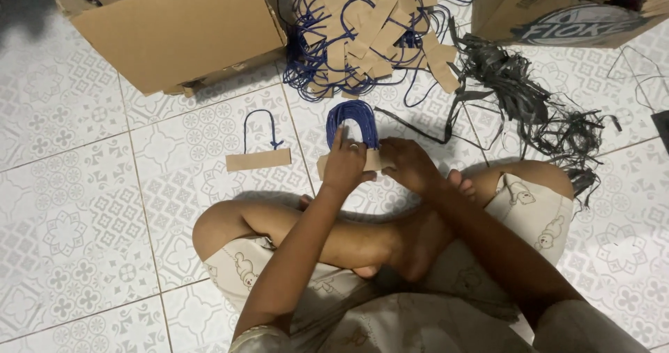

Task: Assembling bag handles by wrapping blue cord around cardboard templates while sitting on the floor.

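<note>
I sit cross-legged on a patterned tiled floor. My left hand [345, 163] and my right hand [410, 163] press together on a stacked bundle of bag handles [353, 121]: brown cardboard strips with blue cord loops that arch up beyond my fingers. The left hand's fingers lie over the blue loops, while the right hand grips the bundle's cardboard end from the right. A single handle [258, 158], one cardboard strip with one blue loop, lies flat on the floor to the left of my left hand.
A loose heap of handles [366, 32] lies ahead. An open cardboard box [174, 29] stands at the top left, and another box [557, 8] at the top right. A tangle of black plastic strapping [529, 102] spreads to the right.
</note>
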